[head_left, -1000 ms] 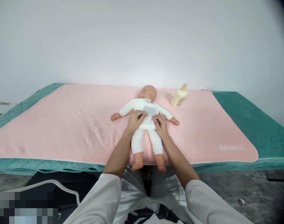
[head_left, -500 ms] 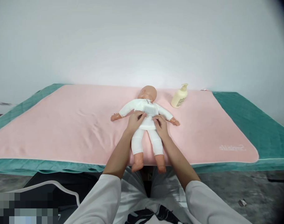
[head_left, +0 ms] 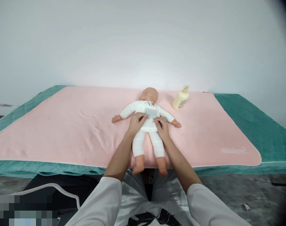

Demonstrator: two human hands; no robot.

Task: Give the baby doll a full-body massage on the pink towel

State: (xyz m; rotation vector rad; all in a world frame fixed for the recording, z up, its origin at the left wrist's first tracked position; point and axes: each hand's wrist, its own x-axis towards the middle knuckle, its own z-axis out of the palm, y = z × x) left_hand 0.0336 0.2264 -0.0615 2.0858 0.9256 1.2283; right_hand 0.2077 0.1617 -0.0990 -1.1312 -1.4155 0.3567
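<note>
A baby doll (head_left: pixel 149 128) with a white cloth body and bare plastic head, hands and feet lies stretched out, its head away from me and its feet at the near bed edge. A pale rectangular panel (head_left: pixel 151 112) shows on its upper torso. My left hand (head_left: pixel 136 123) is on the left of the doll's middle, fingers bent and closed together at the cloth just below the panel. Opposite it, my right hand (head_left: pixel 162 126) grips the right side with curled fingers. The fingertips nearly meet, and small parts of the cloth there are hidden.
A cream pump bottle (head_left: pixel 180 98) stands right of the doll's head. Beneath both lies a pink blanket (head_left: pixel 63 125) over a green mattress cover (head_left: pixel 258 125). A white wall (head_left: pixel 143 44) rises behind. At lower left is a dark object with a pale curved tube (head_left: pixel 51 185).
Both hands keep their place on the doll, and the doll and bottle stay put. The whole view has shifted very slightly downward.
</note>
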